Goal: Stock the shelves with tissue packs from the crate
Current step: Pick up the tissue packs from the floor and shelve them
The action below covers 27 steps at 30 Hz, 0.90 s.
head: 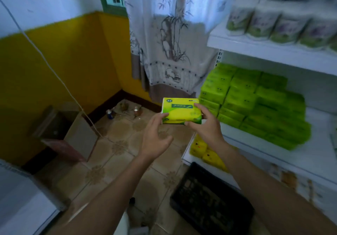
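Yellow-green pack (180, 111) hangs in the air before me, above the tiled floor (118, 154) and just left of the middle shelf (317, 149). My right hand (207, 127) grips it, fingers (198, 106) laid over the top face and thumb against the near edge. My left hand (155, 138) is spread loose beside it; only the thumb tip touches the pack's left end, and the other fingers hold nothing. On the middle shelf, green packs (255, 107) are stacked in rows several layers deep. Yellow packs (204, 151) lie on the shelf below. The black crate (209, 198) stands on the floor under my right forearm, close against the shelving; blur hides what is in it.
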Available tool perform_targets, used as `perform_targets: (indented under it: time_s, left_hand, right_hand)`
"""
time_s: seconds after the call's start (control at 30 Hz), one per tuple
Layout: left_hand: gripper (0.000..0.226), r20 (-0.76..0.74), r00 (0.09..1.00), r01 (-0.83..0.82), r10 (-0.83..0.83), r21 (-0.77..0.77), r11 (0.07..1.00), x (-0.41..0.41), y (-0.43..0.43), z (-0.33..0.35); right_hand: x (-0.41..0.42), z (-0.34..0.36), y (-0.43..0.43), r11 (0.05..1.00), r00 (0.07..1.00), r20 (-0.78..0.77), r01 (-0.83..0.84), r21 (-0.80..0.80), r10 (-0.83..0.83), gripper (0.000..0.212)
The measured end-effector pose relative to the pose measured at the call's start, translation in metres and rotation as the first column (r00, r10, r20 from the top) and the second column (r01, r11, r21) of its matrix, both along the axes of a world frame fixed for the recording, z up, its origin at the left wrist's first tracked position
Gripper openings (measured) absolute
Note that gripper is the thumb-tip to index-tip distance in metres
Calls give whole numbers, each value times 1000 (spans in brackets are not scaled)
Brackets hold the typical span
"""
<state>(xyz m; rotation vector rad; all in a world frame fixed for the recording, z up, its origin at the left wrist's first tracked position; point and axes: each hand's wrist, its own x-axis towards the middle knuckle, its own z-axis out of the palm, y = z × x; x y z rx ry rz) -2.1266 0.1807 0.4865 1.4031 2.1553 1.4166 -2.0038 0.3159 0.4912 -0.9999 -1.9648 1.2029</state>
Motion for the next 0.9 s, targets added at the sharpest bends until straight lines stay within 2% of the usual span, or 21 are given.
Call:
perform_targets:
  time_s: [0.13, 0.3, 0.43, 0.57, 0.73, 0.9]
  left_hand:
    - [61, -14, 992, 126, -125, 30, 992, 95, 19, 5]
    - [59, 9, 978, 208, -210, 103, 973, 242, 49, 9]
    - [61, 53, 940, 329, -336, 115, 937, 365, 69, 3]
    - [60, 16, 889, 454, -457, 90, 887, 460, 93, 6]
    - [58, -18, 818, 575, -574, 44, 817, 533, 125, 2]
    - [58, -14, 786, 618, -618, -3, 786, 569, 170, -13]
  right_hand:
    - [110, 6, -1, 992, 992, 3, 123, 5, -123, 69]
    - [270, 23, 4, 967, 969, -16, 247, 60, -247, 64]
    - [404, 37, 5, 939, 940, 45, 334, 74, -338, 59]
    - [511, 40, 5, 901, 900, 53, 429, 69, -433, 55]
    - [588, 28, 14, 836, 835, 44, 546, 49, -548, 48]
    - [627, 8, 44, 797, 796, 37, 604, 14, -604, 51]
